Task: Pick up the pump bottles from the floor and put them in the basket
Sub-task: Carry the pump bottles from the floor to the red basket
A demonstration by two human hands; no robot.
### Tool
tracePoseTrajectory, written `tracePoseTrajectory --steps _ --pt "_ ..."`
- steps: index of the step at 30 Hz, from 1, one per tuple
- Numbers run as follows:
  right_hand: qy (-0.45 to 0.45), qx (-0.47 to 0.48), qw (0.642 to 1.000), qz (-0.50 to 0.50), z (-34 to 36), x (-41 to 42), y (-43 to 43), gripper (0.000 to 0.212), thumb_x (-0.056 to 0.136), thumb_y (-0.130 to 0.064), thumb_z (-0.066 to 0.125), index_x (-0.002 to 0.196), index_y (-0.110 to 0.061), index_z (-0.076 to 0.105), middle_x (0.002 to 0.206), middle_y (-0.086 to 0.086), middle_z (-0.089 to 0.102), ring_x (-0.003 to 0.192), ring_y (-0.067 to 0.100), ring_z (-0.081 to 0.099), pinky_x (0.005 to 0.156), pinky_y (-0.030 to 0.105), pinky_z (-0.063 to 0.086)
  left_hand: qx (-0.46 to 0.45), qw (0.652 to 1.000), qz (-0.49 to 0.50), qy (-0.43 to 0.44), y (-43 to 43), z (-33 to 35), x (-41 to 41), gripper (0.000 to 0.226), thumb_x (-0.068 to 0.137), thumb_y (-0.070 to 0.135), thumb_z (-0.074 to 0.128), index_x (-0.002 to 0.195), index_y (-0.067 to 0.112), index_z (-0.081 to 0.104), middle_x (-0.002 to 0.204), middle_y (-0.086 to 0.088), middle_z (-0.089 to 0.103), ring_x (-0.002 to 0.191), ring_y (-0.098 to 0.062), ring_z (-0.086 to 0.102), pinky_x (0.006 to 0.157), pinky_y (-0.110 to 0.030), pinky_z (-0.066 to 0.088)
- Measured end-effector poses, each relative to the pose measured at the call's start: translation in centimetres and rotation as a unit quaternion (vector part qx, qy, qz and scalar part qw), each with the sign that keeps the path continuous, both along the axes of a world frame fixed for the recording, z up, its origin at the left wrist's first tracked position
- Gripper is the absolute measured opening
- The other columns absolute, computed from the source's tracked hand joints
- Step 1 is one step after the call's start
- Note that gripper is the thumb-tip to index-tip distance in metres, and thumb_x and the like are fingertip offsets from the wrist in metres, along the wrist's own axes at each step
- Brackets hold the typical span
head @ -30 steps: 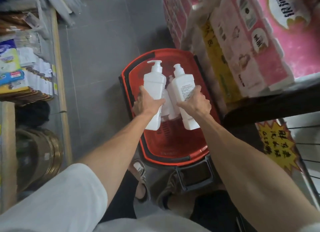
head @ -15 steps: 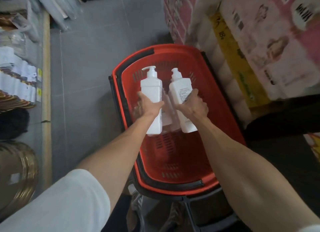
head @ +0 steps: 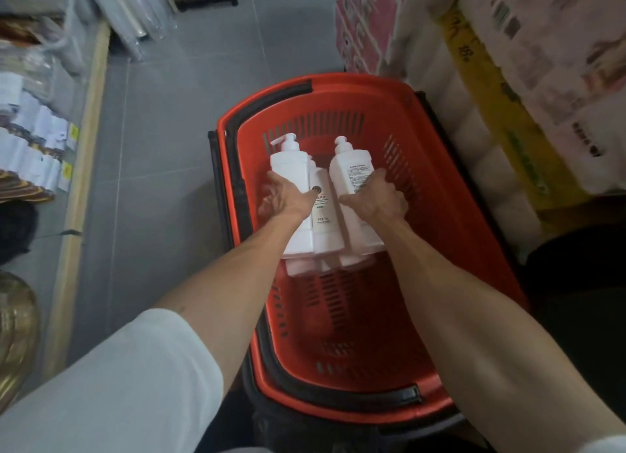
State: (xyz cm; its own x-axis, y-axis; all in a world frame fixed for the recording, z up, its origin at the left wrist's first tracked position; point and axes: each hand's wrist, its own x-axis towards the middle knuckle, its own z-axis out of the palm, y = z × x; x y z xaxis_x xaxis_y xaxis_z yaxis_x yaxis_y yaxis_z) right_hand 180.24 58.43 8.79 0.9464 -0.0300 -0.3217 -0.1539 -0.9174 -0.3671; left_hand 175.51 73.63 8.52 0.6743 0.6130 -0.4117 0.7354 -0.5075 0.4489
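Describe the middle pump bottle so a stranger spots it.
Find the red shopping basket. Inside, the middle pump bottle lies between the ones gripped by the left hand and right hand. Only it shows a round dark emblem above red lettering.

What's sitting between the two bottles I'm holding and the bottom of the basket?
Other white bottles already lie in the red basket, under and between the left bottle in the left hand and the right bottle in the right hand.
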Motion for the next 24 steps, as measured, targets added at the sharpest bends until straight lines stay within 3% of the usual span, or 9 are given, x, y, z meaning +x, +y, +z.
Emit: tracePoseTrajectory --steps 3,9,17,24 --pt "-0.008 0.016 1.0 -0.014 -0.8 0.1 0.7 0.086 0.073 -0.058 0.079 0.132 -0.01 0.04 0.126 0.014 0.063 0.115 0.039 0.062 0.089 0.042 0.047 0.019 1.0 -0.01 -0.001 0.0 -0.5 -0.2 0.1 0.082 0.055 0.071 0.149 0.005 0.016 0.145 -0.016 0.04 0.129 -0.036 0.049 0.085 -0.037 0.036" --pt "-0.037 0.017 0.999 -0.026 -1.9 -0.7 1.9 0.1 0.065 -0.06 0.082 0.139 -0.011 0.035 0.124 0.013 0.064 0.111 0.037 0.064 0.086 0.042 0.047 0.049 0.998 -0.042 0.022 0.3 -0.6 -0.6 0.108 0.09 0.053 0.063 0.158 0.005 -0.006 0.155 -0.02 0.027 0.133 -0.039 0.045 0.099 -0.043 0.04" --pt "-0.04 0.004 0.999 -0.018 -2.0 -0.8 1.7 0.1 0.067 -0.06 0.08 0.143 -0.015 0.034 0.125 0.011 0.065 0.112 0.036 0.065 0.091 0.044 0.048 0.126 0.988 -0.089 0.014 -0.1 -0.7 -1.1 0.098 0.095 0.053 0.056 0.158 0.003 -0.001 0.151 -0.02 0.029 0.13 -0.041 0.044 0.096 -0.045 0.044" --pt "-0.033 -0.005 0.999 -0.02 -1.9 -0.9 1.6 0.093 0.071 -0.056 0.081 0.142 -0.016 0.037 0.128 0.011 0.064 0.116 0.036 0.063 0.091 0.042 0.047 0.138 0.985 -0.101 0.029 0.3 -0.6 -0.9 0.096 0.095 0.052 0.056 0.158 0.005 0.0 0.155 -0.018 0.025 0.127 -0.04 0.046 0.091 -0.042 0.045"
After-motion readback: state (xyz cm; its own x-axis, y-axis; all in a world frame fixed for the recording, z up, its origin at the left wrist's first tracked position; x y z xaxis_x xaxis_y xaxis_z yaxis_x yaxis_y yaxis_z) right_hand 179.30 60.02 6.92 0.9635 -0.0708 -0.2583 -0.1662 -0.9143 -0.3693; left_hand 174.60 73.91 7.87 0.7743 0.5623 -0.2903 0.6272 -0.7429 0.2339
